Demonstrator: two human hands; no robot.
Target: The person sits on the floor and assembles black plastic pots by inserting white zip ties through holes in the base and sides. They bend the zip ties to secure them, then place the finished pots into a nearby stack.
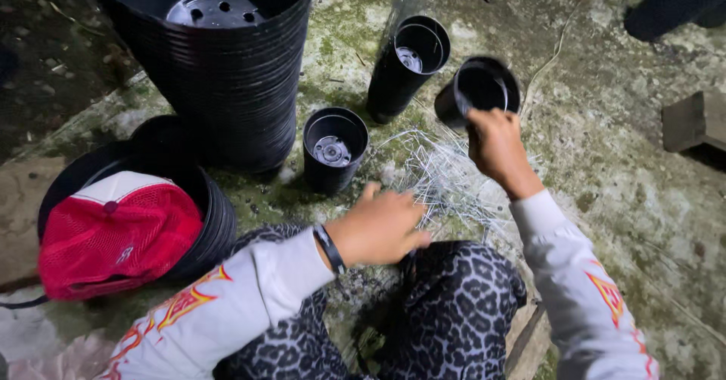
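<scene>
1. Small black pot (pixel 479 86): held tilted off the ground in the right hand (pixel 497 147), mouth toward the camera, above the far edge of the wire pile. The grip is pressed together on the pot's rim
2. Thin wire pieces (pixel 442 176): a loose, tangled heap on the concrete floor (pixel 605 145), between the two hands and just in front of the knees
3. Left hand (pixel 380 227): lies palm down at the near edge of the wires, fingers loosely curled; whether it pinches a wire cannot be told
4. Standing pots: one short black pot (pixel 334 147) just left of the wires, and a taller stack of small pots (pixel 407 66) behind it, both upright
5. Large stack of wide black pots (pixel 227 70): stands further left; a second low stack (pixel 215 221) carries a red mesh cap (pixel 117 232)
6. Wooden block (pixel 692 119): lies well apart, at the right
7. Risk, judged: the rim hold is shallow, so the tilted pot could slip and drop into the wires, scattering them
8. Risk, judged: the tangled wires may lift in a clump, and their ends could prick bare fingers
</scene>
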